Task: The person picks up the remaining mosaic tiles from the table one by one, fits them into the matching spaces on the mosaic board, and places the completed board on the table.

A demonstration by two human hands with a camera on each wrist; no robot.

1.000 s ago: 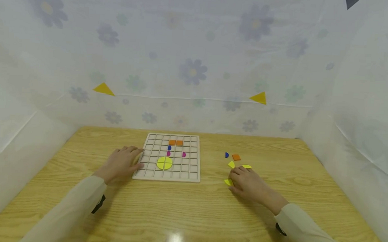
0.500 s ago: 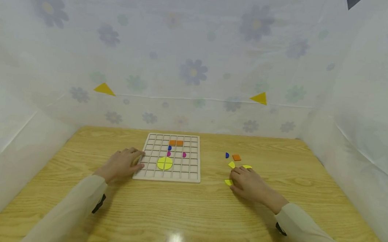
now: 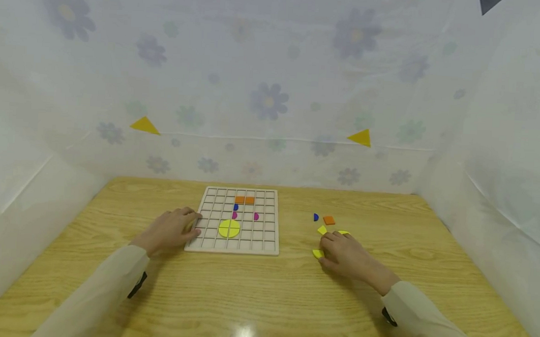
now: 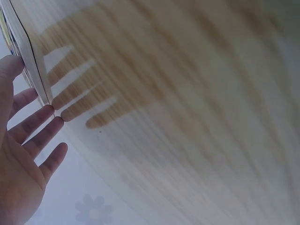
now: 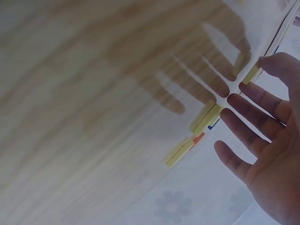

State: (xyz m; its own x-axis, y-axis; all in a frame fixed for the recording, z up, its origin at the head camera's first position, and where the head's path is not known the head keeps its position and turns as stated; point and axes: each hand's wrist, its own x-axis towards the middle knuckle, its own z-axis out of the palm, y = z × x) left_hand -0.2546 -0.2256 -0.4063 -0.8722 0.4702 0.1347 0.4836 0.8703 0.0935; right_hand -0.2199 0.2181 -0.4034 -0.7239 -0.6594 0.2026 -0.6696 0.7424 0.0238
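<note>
My left hand (image 3: 168,229) rests at the left edge of a pale wooden grid board (image 3: 263,247), fingers spread and thumb on its rim. On the board lie a yellow circle (image 3: 235,225) across grid lines, two orange squares (image 3: 240,200), a blue half circle (image 3: 236,207) and two magenta half circles (image 3: 256,216). To the right, my right hand (image 3: 348,256) is low over the table; its thumb and index finger pinch a yellow curved piece (image 5: 251,74) by its ends. Its other fingers extend past the piece.
Beyond the right hand's fingers lie a yellow wedge (image 3: 323,230), another yellow piece (image 3: 343,232) partly hidden by the hand, a blue half circle (image 3: 315,217) and an orange square (image 3: 329,220). The wooden table (image 3: 226,298) ends at a white flowered curtain (image 3: 266,158).
</note>
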